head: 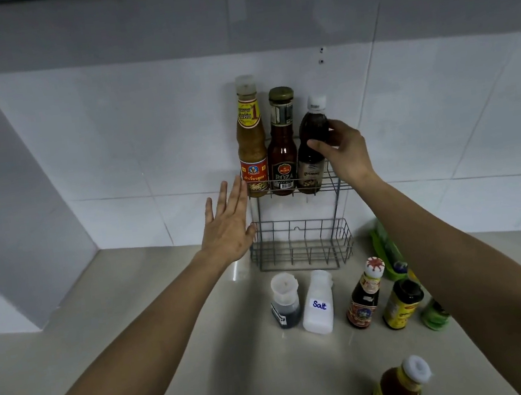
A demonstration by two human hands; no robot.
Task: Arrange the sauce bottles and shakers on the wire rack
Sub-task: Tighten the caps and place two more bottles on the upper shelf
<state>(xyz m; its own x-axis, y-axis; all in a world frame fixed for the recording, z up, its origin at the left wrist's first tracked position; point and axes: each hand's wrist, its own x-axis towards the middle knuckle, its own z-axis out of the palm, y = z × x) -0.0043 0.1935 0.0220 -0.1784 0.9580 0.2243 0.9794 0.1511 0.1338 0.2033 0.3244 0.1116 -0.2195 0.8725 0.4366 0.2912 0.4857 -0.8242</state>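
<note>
Here the right hand grips the dark bottle on the wire rack.

Both forearms are bare to the frame's edge, with the left hand and right hand ungloved

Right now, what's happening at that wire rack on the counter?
A person is loading a grey two-tier wire rack. The right hand grips a dark sauce bottle with a white cap on the top tier, beside a red Roza bottle and a tall orange sauce bottle. The left hand rests flat against the rack's left side. The lower tier holds nothing. A white salt shaker and a dark-filled shaker wait on the beige counter.
</note>
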